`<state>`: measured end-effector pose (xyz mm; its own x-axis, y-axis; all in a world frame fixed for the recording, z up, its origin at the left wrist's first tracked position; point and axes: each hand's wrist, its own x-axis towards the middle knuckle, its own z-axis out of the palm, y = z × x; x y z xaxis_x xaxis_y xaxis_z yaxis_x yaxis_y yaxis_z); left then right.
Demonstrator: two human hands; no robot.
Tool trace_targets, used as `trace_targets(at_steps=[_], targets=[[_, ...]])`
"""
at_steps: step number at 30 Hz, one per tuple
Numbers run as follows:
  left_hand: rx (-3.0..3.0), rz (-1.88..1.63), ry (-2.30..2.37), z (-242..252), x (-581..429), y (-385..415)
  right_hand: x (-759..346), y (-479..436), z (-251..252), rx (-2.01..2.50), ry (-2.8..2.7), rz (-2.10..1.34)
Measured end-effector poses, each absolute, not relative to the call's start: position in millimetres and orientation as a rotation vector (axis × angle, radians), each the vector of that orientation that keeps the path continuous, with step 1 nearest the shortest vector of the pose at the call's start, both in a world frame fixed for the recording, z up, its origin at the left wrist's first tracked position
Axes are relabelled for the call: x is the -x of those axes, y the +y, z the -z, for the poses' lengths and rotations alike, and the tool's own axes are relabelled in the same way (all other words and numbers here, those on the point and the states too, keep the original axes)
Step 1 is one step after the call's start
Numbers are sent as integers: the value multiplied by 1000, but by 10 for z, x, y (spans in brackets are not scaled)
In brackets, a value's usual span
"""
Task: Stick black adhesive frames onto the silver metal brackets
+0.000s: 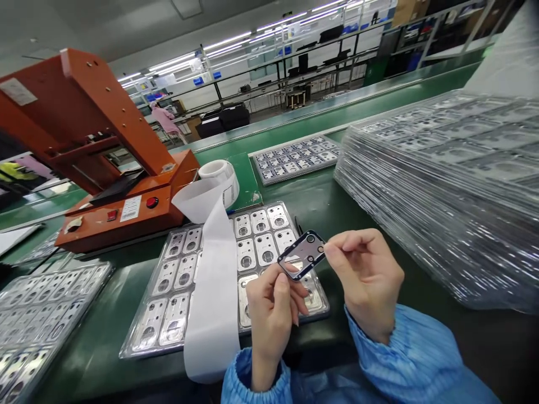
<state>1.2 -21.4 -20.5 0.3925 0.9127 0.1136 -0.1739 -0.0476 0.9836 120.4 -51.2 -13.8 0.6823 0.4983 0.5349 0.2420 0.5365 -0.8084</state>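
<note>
We seem to be at a two-handed handling step; our left hand [272, 300] and right hand [368, 275] pinch opposite ends of the dark-rimmed plate [300, 256] above the tray's [145, 353] right edge, near the counter's [99, 325] front edge; the next move likely calls for a light, steady grip.

Beyond our right hand [366, 275] lies seemingly open bench [315, 201] between front tray [127, 349] and tray stack [400, 191]; paper strip [217, 280] blocks leftward.

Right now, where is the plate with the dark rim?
In the head view, the dark-rimmed plate is lower right of centre, between the left hand and right hand, above the paper-draped tray.
</note>
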Motion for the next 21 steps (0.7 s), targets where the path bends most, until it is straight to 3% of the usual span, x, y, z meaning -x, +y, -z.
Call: trace_targets(at_steps=[21], targets=[[-1420, -1065, 865, 170, -41, -226, -1209, -538, 149, 1002, -865, -194]])
